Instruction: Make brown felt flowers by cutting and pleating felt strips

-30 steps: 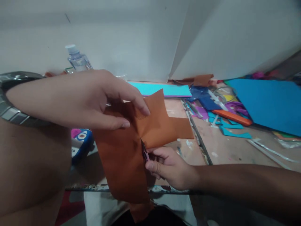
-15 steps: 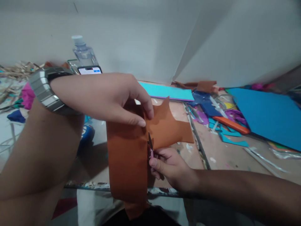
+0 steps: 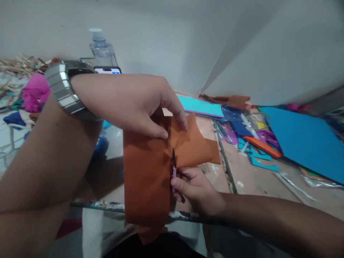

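Note:
A brown craft sheet [image 3: 146, 175], looking like foam or felt, hangs over the table's near edge toward my lap. On its far part rests my left hand [image 3: 150, 104], thumb and forefinger apart on either side of the cut line, holding the sheet; its other fingers are mostly hidden. My right hand [image 3: 190, 184] grips small scissors [image 3: 174, 168] with a pink handle by their loops. The dark blades point away from me and sit in the cut. Right of them spreads the irregular, pointed part of the sheet.
A water bottle [image 3: 103, 52] and a phone [image 3: 109, 70] stand behind my left wrist. Turquoise strips [image 3: 201, 106] lie at the back. To the right are an orange cutter [image 3: 263, 147], scraps and a large blue sheet [image 3: 309, 143]. Crumpled pink material [image 3: 36, 91] is at left.
My left forefinger has slid right across the sheet, widening its gap from the thumb. The scissors point slightly farther along the cut. The whole view has shifted a little.

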Motion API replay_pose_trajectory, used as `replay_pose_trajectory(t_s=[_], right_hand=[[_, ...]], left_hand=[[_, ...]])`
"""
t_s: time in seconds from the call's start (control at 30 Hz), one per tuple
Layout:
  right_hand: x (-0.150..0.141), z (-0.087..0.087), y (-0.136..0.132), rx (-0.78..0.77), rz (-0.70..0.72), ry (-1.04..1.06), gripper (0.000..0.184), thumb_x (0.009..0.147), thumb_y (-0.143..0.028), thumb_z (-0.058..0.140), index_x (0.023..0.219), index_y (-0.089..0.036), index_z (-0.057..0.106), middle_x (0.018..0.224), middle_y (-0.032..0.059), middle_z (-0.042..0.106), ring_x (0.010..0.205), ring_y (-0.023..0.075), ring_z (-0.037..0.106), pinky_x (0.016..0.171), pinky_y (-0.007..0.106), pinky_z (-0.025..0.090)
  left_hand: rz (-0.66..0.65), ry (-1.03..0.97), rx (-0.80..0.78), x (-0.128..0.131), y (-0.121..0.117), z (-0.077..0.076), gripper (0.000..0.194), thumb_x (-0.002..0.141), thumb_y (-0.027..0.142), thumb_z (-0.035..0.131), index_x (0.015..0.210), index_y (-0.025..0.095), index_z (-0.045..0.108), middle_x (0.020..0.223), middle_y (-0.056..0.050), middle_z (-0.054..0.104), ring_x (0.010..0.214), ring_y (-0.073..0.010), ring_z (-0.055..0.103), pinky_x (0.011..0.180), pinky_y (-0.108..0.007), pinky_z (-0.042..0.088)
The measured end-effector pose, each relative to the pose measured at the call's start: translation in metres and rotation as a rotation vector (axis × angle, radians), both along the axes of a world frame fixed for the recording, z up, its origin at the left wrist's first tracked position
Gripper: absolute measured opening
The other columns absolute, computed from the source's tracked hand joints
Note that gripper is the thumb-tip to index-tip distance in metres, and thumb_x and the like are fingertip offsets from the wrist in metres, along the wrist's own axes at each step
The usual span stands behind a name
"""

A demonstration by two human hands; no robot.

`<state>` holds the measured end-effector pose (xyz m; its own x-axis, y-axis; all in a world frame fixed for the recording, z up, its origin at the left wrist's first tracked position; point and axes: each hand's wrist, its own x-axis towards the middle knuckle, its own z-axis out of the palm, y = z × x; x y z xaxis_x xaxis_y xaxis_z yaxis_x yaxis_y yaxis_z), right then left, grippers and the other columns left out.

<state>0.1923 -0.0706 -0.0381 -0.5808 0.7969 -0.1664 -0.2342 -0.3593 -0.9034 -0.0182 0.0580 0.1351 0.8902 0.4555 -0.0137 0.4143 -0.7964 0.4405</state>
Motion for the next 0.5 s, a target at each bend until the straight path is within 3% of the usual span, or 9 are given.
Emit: replay_pose_trajectory(t_s=[0.5], right_hand=[[-0.0054, 0.0036, 0.001, -0.025, -0.074, -0.019, 0.045, 0.087, -0.055, 0.082, 0.078, -0.017, 0.06, 0.065, -0.0051, 0.05, 0.051, 0.0058, 0.042, 0.047, 0.022, 0.029]], left_hand=[[-0.017, -0.007, 0.065, 0.0012, 0.0001, 0.0009, 0.033, 0.084, 0.02, 0.079, 0.117, 0.026, 0.082, 0.076, 0.005, 0.075, 0.058, -0.0079, 0.062, 0.052, -0.017, 0.043]])
